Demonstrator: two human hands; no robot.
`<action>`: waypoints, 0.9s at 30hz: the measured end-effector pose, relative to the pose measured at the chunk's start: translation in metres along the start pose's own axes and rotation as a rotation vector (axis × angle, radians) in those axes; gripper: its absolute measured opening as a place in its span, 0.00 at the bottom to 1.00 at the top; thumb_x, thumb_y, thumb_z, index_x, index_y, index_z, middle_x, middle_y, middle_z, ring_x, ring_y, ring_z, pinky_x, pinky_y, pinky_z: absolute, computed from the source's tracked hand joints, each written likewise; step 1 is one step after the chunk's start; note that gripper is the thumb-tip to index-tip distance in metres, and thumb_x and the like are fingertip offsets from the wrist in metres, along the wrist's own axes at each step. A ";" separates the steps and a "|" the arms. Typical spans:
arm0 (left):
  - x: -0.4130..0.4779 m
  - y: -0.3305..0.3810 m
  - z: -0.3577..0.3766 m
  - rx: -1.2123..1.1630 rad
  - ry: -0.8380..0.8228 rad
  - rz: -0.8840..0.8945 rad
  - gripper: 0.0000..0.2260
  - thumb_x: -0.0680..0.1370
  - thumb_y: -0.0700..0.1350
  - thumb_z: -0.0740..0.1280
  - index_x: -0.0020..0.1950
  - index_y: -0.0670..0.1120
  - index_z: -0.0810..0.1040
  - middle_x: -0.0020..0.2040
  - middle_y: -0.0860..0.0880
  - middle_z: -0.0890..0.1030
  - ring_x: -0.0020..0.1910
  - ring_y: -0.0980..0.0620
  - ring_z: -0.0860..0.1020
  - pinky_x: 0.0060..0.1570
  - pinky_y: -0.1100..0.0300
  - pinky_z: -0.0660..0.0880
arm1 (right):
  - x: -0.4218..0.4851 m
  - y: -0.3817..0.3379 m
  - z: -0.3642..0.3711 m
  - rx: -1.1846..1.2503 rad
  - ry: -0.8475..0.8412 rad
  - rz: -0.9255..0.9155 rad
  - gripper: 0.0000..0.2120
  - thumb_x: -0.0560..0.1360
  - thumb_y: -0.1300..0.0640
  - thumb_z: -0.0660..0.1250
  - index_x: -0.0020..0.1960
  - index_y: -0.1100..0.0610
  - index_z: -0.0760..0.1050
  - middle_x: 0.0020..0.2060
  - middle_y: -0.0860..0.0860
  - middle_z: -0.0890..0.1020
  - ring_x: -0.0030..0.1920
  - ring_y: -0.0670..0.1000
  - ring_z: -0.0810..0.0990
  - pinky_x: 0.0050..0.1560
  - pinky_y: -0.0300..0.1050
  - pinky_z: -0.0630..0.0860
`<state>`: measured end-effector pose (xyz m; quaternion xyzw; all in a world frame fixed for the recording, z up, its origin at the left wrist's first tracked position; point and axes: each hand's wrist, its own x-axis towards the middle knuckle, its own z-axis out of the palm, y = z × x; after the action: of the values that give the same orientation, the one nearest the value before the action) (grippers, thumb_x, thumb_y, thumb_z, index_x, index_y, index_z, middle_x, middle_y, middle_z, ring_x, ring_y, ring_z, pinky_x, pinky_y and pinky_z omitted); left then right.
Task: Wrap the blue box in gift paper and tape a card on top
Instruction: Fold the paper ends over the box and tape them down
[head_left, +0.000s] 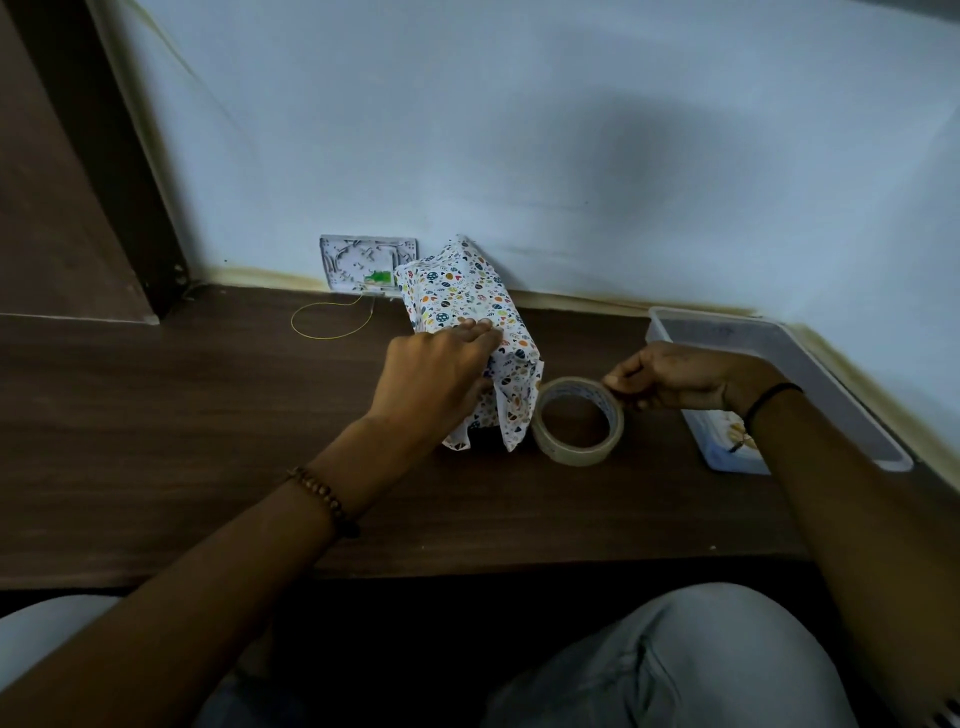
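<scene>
Dark wooden desk (208, 441): my left hand (436, 374) presses flat on the wrapped box (462, 291); beside it, my right hand (670, 376) pinches a tape roll (571, 454).

white gift paper (462, 296) with multicoloured dots and hearts, dark brown table (208, 415), pale clear tape roll (576, 421)

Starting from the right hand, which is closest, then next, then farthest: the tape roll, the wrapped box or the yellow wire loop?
1. The tape roll, pinched by the right hand.
2. The wrapped box, just left of the roll.
3. The yellow wire loop, far left near the wall.
</scene>
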<state>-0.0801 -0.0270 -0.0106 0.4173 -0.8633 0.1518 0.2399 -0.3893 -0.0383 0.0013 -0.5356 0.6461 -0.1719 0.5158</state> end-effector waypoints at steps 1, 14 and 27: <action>0.000 0.000 0.000 -0.005 0.004 -0.002 0.23 0.69 0.49 0.78 0.62 0.47 0.80 0.60 0.48 0.82 0.46 0.43 0.84 0.34 0.55 0.77 | -0.001 0.001 0.000 0.032 -0.004 0.002 0.09 0.80 0.63 0.63 0.54 0.66 0.80 0.44 0.57 0.82 0.38 0.44 0.80 0.40 0.39 0.75; 0.002 0.003 0.000 -0.022 0.013 -0.047 0.23 0.74 0.50 0.73 0.68 0.49 0.75 0.67 0.49 0.78 0.53 0.40 0.82 0.41 0.50 0.77 | -0.018 -0.004 0.011 0.450 0.048 0.037 0.05 0.77 0.66 0.64 0.46 0.64 0.79 0.42 0.55 0.83 0.45 0.49 0.82 0.43 0.39 0.82; 0.002 0.003 0.002 -0.008 0.015 -0.024 0.22 0.69 0.48 0.77 0.62 0.47 0.79 0.60 0.46 0.82 0.46 0.41 0.84 0.36 0.53 0.77 | -0.022 -0.008 0.015 0.494 0.093 0.124 0.05 0.78 0.68 0.63 0.50 0.66 0.77 0.49 0.58 0.82 0.51 0.53 0.81 0.45 0.43 0.83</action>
<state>-0.0840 -0.0269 -0.0112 0.4253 -0.8571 0.1488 0.2499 -0.3749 -0.0177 0.0124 -0.3441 0.6391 -0.3170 0.6104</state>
